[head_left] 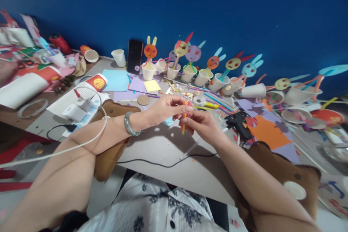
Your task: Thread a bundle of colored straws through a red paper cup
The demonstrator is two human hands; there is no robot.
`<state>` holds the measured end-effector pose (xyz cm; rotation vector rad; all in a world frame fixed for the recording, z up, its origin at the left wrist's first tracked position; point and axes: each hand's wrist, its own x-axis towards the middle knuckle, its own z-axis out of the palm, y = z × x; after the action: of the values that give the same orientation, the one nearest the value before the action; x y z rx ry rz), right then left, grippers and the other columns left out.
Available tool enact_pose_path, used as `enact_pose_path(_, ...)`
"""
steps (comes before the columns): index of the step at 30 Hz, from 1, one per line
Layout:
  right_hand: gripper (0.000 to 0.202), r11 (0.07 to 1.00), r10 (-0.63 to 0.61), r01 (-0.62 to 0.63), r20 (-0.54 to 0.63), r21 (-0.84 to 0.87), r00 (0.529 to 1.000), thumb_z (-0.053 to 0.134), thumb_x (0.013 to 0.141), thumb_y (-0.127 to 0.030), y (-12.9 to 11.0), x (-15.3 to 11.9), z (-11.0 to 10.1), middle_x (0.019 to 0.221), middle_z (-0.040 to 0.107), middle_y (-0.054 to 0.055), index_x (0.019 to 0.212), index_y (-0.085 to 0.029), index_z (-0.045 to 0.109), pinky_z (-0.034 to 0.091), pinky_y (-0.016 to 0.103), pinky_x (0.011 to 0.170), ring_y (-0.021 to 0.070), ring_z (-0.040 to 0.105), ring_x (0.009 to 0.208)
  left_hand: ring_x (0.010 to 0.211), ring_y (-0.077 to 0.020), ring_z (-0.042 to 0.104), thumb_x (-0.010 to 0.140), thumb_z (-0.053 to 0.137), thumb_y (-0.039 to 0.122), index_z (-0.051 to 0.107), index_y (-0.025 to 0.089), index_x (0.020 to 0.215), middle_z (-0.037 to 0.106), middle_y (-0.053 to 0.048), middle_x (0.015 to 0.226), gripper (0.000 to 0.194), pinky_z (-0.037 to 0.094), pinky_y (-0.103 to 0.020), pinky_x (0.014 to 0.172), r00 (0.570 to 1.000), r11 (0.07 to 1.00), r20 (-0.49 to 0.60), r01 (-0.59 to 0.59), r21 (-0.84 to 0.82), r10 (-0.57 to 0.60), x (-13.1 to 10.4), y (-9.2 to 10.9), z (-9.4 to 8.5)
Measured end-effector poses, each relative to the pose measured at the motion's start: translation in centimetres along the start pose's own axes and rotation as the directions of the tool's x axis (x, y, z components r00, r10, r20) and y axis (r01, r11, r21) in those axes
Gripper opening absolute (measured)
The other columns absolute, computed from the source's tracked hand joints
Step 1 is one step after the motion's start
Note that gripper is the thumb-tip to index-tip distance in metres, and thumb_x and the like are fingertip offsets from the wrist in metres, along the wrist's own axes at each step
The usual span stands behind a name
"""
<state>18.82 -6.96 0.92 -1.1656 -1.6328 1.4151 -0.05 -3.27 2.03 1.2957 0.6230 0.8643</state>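
Held up over the near part of the table, a small bundle of red, pink and yellow strips (183,127) stands roughly upright between my two hands. My left hand (169,108) pinches its top end with thumb and fingers. Lower down, my right hand (202,122) has its fingers closed around the same strips. Whether they are paper strips or flat sticks I cannot make out. Just behind the hands lie a roll of clear tape (199,100) and a yellow cutter (211,105). A light-blue piece (168,121) shows partly beneath my left hand.
Paper cups (149,71) with rabbit-faced stick figures line the blue wall. A phone (135,56) leans there. A black glue gun (240,125) and orange paper (269,132) lie right. Left are a power strip (81,114) and a white cable (102,127) crossing my forearm.
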Motion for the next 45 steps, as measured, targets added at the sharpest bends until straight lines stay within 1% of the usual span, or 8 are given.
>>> enact_pose_path(3,0.050,1.000,0.012,-0.012,0.007,0.021,1.000,0.082,0.077,-0.067,0.15,0.06,0.05,0.061,0.068,0.002,0.075,-0.017,0.072,0.041,0.023,0.047,0.0093,0.052,0.048,0.055,-0.0059,0.054,0.076,0.086,0.049,0.072,0.012,0.095,0.066,0.002,0.067,0.043,0.040,-0.020,0.051,1.000,1.000,-0.014,0.001,-0.023,-0.001,0.19,-0.26,-0.12)
enact_pose_path(9,0.051,0.998,0.058,-0.060,0.048,0.032,0.997,0.083,0.076,-0.067,0.15,0.16,0.05,0.060,0.066,0.002,0.072,-0.017,0.072,0.042,0.023,0.049,0.0087,0.052,0.050,0.052,-0.0049,0.050,0.075,0.087,0.052,0.068,0.013,0.077,0.060,0.003,0.060,0.044,0.038,-0.019,0.048,0.998,0.999,-0.056,-0.026,0.018,0.027,0.14,0.05,-0.25)
enact_pose_path(17,0.052,0.997,0.049,-0.047,-0.026,0.067,0.998,0.084,0.073,-0.068,0.44,0.43,-0.16,0.062,0.068,0.002,0.077,-0.017,0.072,0.045,0.024,0.048,0.0099,0.053,0.049,0.055,-0.0064,0.056,0.074,0.087,0.045,0.067,0.014,0.098,0.064,0.003,0.071,0.044,0.039,-0.019,0.050,0.998,0.998,0.023,0.052,-0.022,-0.052,0.46,-0.28,-0.43)
enact_pose_path(20,0.051,0.998,0.046,-0.043,-0.047,0.055,0.998,0.084,0.073,-0.067,0.51,0.43,-0.18,0.061,0.067,0.001,0.075,-0.018,0.071,0.044,0.025,0.048,0.0098,0.053,0.049,0.053,-0.0053,0.052,0.080,0.082,0.043,0.065,0.013,0.081,0.061,0.003,0.065,0.035,0.037,-0.020,0.050,0.997,0.998,0.056,0.047,0.038,-0.049,0.34,-0.12,-0.31)
enact_pose_path(23,0.051,0.996,0.065,-0.062,-0.046,0.060,0.997,0.086,0.071,-0.066,0.44,0.40,-0.34,0.058,0.063,-0.001,0.071,-0.018,0.069,0.044,0.024,0.049,0.0095,0.053,0.049,0.052,-0.0047,0.047,0.084,0.078,0.041,0.062,0.014,0.071,0.054,0.004,0.059,0.034,0.035,-0.019,0.050,1.000,0.997,0.005,0.014,0.076,-0.015,0.29,-0.19,-0.40)
enact_pose_path(28,0.051,0.995,0.065,-0.059,-0.077,0.076,0.995,0.088,0.068,-0.065,0.52,0.46,-0.61,0.059,0.062,-0.003,0.072,-0.019,0.068,0.043,0.023,0.049,0.0082,0.053,0.048,0.054,-0.0058,0.050,0.084,0.077,0.044,0.067,0.015,0.080,0.057,0.003,0.063,0.031,0.038,-0.019,0.048,0.996,0.997,-0.085,0.010,0.080,-0.003,0.52,-0.63,-0.72)
enact_pose_path(35,0.051,0.997,0.033,-0.024,-0.127,0.068,0.991,0.086,0.069,-0.066,0.77,0.50,-0.35,0.057,0.061,-0.003,0.073,-0.019,0.066,0.041,0.024,0.049,0.0090,0.052,0.047,0.052,-0.0051,0.047,0.082,0.078,0.042,0.066,0.013,0.078,0.057,0.004,0.060,0.031,0.034,-0.020,0.048,0.999,0.997,-0.032,0.013,0.076,-0.010,0.46,-0.45,-0.49)
enact_pose_path(45,0.054,0.998,0.045,-0.046,-0.045,-0.041,0.998,0.078,0.077,-0.071,0.74,0.28,-0.21,0.051,0.056,-0.003,0.070,-0.019,0.067,0.034,0.025,0.049,0.0092,0.046,0.047,0.054,-0.0064,0.048,0.080,0.079,0.051,0.065,0.013,0.076,0.056,0.003,0.062,0.040,0.036,-0.021,0.051,0.997,0.992,-0.073,0.017,0.122,-0.008,0.32,-0.42,-0.40)
